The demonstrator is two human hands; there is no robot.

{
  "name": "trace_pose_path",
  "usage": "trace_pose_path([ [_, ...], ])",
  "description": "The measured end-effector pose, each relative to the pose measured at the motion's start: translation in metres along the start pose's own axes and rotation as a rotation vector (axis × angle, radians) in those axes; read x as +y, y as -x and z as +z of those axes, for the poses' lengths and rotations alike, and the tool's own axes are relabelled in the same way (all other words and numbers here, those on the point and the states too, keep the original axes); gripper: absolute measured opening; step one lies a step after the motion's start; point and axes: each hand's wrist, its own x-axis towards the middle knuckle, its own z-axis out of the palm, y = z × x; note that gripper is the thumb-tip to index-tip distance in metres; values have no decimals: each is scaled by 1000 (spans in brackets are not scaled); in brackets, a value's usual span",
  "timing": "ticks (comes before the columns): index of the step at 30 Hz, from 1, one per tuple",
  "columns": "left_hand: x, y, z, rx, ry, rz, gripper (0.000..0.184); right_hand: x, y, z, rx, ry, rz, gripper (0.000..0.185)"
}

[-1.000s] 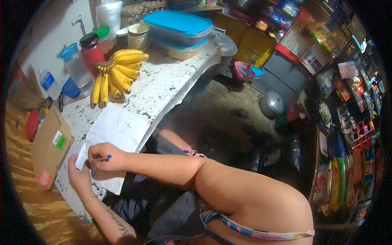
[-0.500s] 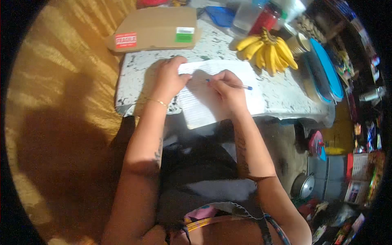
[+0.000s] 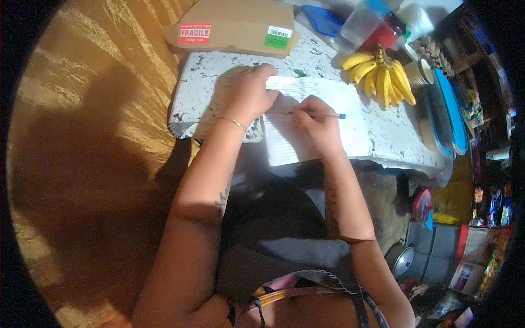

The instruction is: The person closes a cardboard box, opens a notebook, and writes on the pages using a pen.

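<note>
A lined notebook page point(image 3: 353, 134) lies on the white, worn tabletop point(image 3: 199, 82), its near edge reaching past the table's edge. My right hand point(image 3: 320, 127) is closed around a pen point(image 3: 330, 115) with a blue end, held low over the page with its writing end pointing left. What the tip touches is too small to tell. At the page's upper left edge rests my left hand point(image 3: 249, 94), thumb apart from the fingers and touching the paper's margin. The left fingers are partly hidden behind the hand, and nothing shows in it.
A cardboard box point(image 3: 235, 24) with a FRAGILE label sits at the back left. Bananas point(image 3: 383, 79), paper cups point(image 3: 420, 74), a clear container point(image 3: 358, 27) and a blue-lidded container point(image 3: 448, 112) stand to the right. A gold curtain point(image 3: 136, 104) hangs at left.
The view has shifted, so the table and its things appear farther right. My right hand has moved slightly down and left over the page, and the pen lies more level. My left hand stays at the page edge.
</note>
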Motion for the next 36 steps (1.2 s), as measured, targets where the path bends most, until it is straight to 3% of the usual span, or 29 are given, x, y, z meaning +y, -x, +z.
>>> trace_pose_path([
  [6,-17,-2,16,96,-23,86,39,3,-3,-1,-31,-213,75,3],
  [10,-4,0,7,16,6,12,41,1,0,3,-101,-50,-3,4],
  [13,-10,-2,13,37,50,46,42,5,-2,6,-65,14,-39,18],
  [16,-2,-1,4,-14,10,13,41,0,0,8,-89,85,-15,5],
  [36,-16,-3,21,53,65,49,41,-7,2,6,-74,143,-37,9],
])
